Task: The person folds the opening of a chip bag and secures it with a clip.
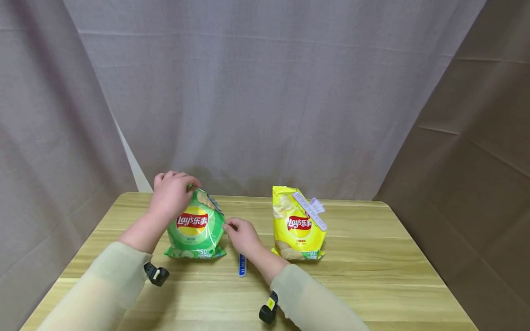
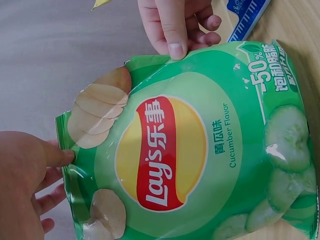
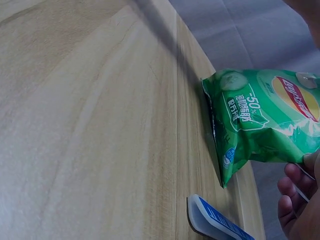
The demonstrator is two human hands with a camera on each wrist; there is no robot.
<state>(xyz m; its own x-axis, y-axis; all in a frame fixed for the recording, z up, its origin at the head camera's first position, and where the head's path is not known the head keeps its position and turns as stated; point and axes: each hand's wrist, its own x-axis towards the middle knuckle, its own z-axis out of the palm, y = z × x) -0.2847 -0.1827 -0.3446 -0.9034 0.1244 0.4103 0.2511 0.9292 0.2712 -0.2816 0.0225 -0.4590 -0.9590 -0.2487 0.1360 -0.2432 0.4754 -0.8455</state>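
Observation:
A green bag of cucumber-flavour potato chips (image 1: 191, 236) stands upright on the table's left half. My left hand (image 1: 171, 193) pinches its top edge, thumb on the front face and fingers behind, as the left wrist view shows. My right hand (image 1: 244, 236) pinches the bag's right side edge between thumb and fingers. The bag's upper right corner looks folded over, with some of its back side showing in the head view. Just below my right hand, a blue and white bag clip (image 1: 242, 265) lies on the table, partly hidden by that hand.
To the right stands a yellow chip bag (image 1: 298, 239), its upper right corner folded and held by a lilac bag clip (image 1: 309, 211). The wooden table (image 1: 364, 276) ends at a grey curtain (image 1: 265, 101) behind the bags.

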